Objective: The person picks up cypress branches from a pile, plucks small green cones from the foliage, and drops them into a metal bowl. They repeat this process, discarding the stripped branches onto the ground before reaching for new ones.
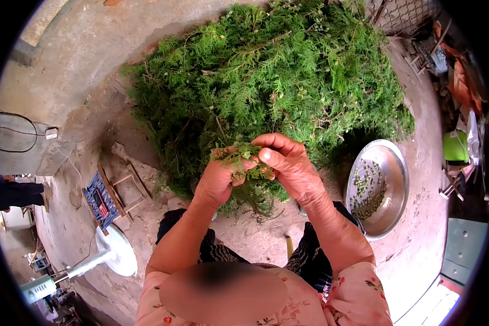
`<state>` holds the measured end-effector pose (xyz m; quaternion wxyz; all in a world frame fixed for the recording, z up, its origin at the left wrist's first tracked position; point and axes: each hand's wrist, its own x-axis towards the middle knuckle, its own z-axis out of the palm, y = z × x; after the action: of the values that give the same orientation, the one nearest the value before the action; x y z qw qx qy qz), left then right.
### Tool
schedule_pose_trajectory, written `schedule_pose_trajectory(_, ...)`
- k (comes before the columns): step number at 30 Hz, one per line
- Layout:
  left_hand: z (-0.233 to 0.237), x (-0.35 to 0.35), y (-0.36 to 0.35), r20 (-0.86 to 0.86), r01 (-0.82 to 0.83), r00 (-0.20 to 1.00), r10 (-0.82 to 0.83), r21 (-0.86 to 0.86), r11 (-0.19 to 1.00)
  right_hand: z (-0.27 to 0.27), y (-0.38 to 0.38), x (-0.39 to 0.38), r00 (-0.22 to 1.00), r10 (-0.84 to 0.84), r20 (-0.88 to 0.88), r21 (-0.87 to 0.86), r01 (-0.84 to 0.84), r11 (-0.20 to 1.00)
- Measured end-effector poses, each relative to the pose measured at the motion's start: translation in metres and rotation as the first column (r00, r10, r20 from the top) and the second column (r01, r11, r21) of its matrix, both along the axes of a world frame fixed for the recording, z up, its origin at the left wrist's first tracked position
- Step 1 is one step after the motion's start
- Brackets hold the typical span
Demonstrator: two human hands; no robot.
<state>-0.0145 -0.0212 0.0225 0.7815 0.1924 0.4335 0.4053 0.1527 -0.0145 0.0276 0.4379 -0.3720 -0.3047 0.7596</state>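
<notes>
My left hand is closed around a leafy evergreen sprig, whose lower end hangs below my fingers. Thumb and forefinger of my right hand pinch at the same sprig from the other side; whether a small cone is between them is hidden. Both hands are close together in front of a large heap of cut evergreen branches. To the right of my right hand stands a metal basin, with many small green cones scattered over its bottom.
A small wooden stool and a chair with a blue patterned seat are at the left. Nearer stands a white fan. Another person's dark-clothed leg shows at the far left. Clutter with a green container lines the right side.
</notes>
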Motion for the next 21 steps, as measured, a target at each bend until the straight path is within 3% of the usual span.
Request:
schedule_pose_trajectory(1, 0.002, 0.003, 0.000, -0.015, 0.012, 1.000, -0.012, 0.018, 1.000, -0.001, 0.000, -0.002, 0.994, -0.029, 0.101, 0.048, 0.024, 0.999)
schedule_pose_trajectory(3, 0.003, 0.005, 0.000, -0.031, 0.024, 0.999, -0.023, 0.035, 0.999, -0.005, 0.000, -0.004, 0.994, -0.079, 0.070, -0.027, 0.082, 0.996)
schedule_pose_trajectory(5, 0.001, 0.006, 0.000, -0.019, -0.009, 1.000, 0.010, 0.049, 0.999, -0.005, -0.001, -0.005, 0.992, -0.090, -0.089, -0.196, 0.071, 0.978)
schedule_pose_trajectory(8, 0.001, 0.010, -0.002, -0.001, -0.003, 1.000, 0.003, 0.059, 0.998, -0.026, 0.002, 0.000, 0.968, -0.065, -0.242, -0.183, 0.020, 0.983)
schedule_pose_trajectory(12, -0.001, 0.007, 0.001, 0.025, -0.080, 0.997, 0.080, 0.026, 0.996, -0.006, 0.008, 0.004, 0.933, -0.101, -0.345, -0.190, 0.036, 0.981)
schedule_pose_trajectory(15, 0.000, 0.004, 0.003, 0.120, -0.059, 0.991, 0.055, 0.031, 0.998, -0.004, 0.004, 0.007, 0.931, -0.018, -0.365, -0.110, -0.024, 0.994)
schedule_pose_trajectory(21, 0.002, 0.007, 0.003, 0.128, -0.077, 0.989, 0.070, 0.053, 0.996, -0.012, -0.002, 0.001, 0.967, -0.074, -0.242, -0.138, 0.041, 0.990)
